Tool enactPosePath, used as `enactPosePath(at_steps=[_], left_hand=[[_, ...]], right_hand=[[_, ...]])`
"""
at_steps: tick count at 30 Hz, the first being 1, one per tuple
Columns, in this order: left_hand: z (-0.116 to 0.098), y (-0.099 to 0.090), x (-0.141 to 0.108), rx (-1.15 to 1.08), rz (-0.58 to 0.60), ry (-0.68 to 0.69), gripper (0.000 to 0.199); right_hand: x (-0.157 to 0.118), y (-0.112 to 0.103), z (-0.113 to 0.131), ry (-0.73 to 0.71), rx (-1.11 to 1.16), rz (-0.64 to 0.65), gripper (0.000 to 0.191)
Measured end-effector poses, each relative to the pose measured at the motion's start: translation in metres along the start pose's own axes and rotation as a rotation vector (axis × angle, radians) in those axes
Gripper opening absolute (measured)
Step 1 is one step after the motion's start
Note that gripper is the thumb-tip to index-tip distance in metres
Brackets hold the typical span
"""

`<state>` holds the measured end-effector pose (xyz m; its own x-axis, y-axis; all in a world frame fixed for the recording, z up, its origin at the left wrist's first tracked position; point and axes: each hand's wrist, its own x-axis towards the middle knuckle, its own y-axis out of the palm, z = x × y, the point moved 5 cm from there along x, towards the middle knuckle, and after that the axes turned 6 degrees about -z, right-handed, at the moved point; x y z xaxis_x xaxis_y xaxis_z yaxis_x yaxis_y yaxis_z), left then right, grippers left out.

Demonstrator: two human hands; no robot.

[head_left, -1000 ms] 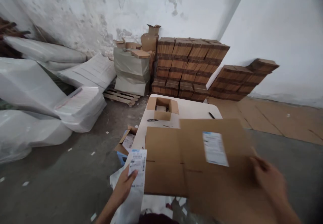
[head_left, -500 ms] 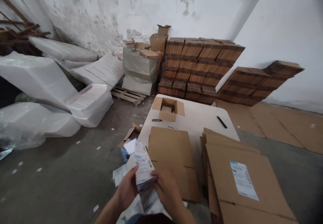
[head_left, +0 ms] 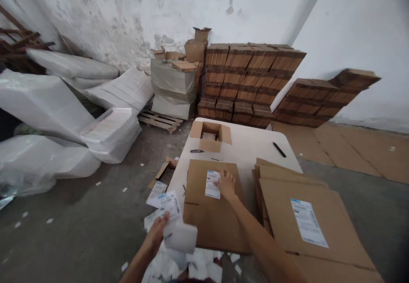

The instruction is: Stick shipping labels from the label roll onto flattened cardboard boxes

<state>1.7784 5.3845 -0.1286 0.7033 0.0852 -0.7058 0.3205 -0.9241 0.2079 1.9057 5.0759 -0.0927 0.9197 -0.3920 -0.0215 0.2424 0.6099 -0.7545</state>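
My left hand (head_left: 157,231) is closed on a folded strip of printed shipping labels (head_left: 171,204), whose lower part curls over to a blank white side. To its right, a flattened cardboard box (head_left: 214,227) lies on the white table (head_left: 255,142). One shipping label (head_left: 212,184) now lies on the upper part of that box. My right hand (head_left: 227,184) rests on the cardboard with fingers spread, its thumb at the label's right edge. Further right is a stack of flattened boxes (head_left: 319,189), the top one bearing another label (head_left: 309,222).
At the table's far end stands an open carton (head_left: 220,147), its contents dark and unclear. Near it are a small dark tool (head_left: 197,151) and a black marker-like stick (head_left: 279,150). Crumpled white paper (head_left: 169,261) lies below my left hand. Bundled cardboard (head_left: 249,74) lines the wall.
My right hand has left the label strip and moved forward and right onto the flattened box, where a label now lies. The left hand has shifted slightly left, still holding the strip.
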Motion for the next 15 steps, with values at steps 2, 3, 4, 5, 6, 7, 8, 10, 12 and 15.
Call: enactPosePath(at_steps=[2,3,4,5,6,7,8,10,12,15], left_hand=[[0.016,0.020,0.003,0.038,0.108,-0.005,0.031],[0.023,0.026,0.004,0.056,0.145,0.001,0.033],[0.028,0.030,0.006,0.072,0.161,0.013,0.034],[0.033,0.031,0.007,0.079,0.163,0.021,0.036],[0.036,0.031,0.008,0.073,0.159,0.023,0.036],[0.038,0.031,0.008,0.055,0.147,0.016,0.036],[0.040,0.030,0.009,0.033,0.141,0.003,0.035],[0.041,0.029,0.008,-0.007,0.129,-0.036,0.029],[0.041,0.029,0.007,-0.020,0.121,-0.052,0.022],[0.037,0.026,0.006,0.031,0.069,-0.027,0.019]], right_hand=[[-0.018,0.009,-0.027,0.074,-0.074,-0.021,0.069],[-0.029,0.010,-0.040,0.123,-0.105,-0.027,0.075],[-0.040,0.009,-0.053,0.174,-0.131,-0.030,0.078],[-0.050,0.008,-0.064,0.222,-0.150,-0.032,0.078],[-0.058,0.006,-0.074,0.263,-0.163,-0.033,0.077],[-0.064,0.005,-0.081,0.300,-0.173,-0.040,0.075],[-0.069,0.003,-0.088,0.335,-0.183,-0.054,0.073],[-0.073,-0.002,-0.099,0.412,-0.209,-0.095,0.073],[-0.073,-0.008,-0.108,0.476,-0.221,-0.122,0.073],[-0.075,-0.018,-0.117,0.504,-0.183,-0.118,0.062]])
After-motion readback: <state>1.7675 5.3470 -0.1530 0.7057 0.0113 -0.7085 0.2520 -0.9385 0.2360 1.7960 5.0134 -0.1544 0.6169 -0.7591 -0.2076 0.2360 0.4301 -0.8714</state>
